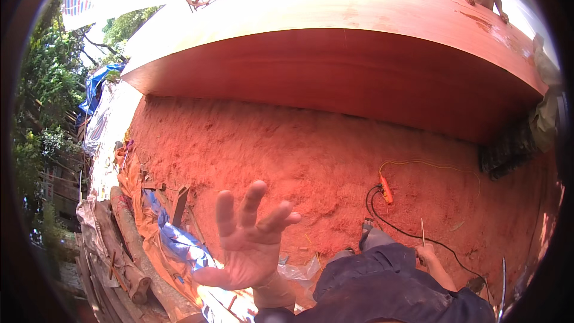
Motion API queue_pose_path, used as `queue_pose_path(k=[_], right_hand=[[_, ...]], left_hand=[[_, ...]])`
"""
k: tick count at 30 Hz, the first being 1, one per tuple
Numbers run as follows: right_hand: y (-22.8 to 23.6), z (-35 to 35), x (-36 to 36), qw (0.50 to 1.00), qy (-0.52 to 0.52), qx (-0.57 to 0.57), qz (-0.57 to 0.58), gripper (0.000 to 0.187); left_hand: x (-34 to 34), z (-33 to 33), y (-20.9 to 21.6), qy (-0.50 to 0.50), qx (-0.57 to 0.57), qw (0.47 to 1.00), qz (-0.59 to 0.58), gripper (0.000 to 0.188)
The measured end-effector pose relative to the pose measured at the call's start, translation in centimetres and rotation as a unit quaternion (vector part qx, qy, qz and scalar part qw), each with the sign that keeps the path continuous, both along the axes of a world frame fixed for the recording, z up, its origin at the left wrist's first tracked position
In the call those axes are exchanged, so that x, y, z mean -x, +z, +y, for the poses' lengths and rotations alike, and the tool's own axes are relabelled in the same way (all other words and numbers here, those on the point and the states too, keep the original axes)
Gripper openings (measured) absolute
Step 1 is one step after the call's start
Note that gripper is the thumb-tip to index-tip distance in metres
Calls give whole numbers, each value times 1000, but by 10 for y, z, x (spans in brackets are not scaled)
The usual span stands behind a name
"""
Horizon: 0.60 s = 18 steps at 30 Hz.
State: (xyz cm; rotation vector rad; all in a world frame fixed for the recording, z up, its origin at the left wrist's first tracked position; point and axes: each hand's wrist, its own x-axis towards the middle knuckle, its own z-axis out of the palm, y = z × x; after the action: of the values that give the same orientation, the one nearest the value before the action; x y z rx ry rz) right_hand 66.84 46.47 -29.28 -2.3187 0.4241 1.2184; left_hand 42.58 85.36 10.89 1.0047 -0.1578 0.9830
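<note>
over red ground (257, 143), left hand (251, 251) raised and spread wide, right hand (427, 255) well apart, closed around a thin stick (423, 231), huge wooden slab (359, 9) beyond

Your left hand (254, 242) can pass over the red ground (257, 143) up to the slab (335, 72). Logs (127, 218) block the ground's left edge; a black cord (412, 234) crosses its near right.

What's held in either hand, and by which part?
Right hand: a thin stick, gripped just below its visible length; the part inside the hand is hidden. Left hand: nothing, open and spread.
</note>
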Motion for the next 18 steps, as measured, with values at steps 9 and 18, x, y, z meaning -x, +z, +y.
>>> queue_pose_path(k=[9, 18], right_hand=[[-29, 53, -53, 995, -63, -68, 24, 16], [-44, 247, -87, 987, 63, -142, -27, 24]], left_hand=[[-88, 52, 99, -84, -102, 987, -93, 91], [-111, 172, 79, -89, -89, 986, -114, 78]])
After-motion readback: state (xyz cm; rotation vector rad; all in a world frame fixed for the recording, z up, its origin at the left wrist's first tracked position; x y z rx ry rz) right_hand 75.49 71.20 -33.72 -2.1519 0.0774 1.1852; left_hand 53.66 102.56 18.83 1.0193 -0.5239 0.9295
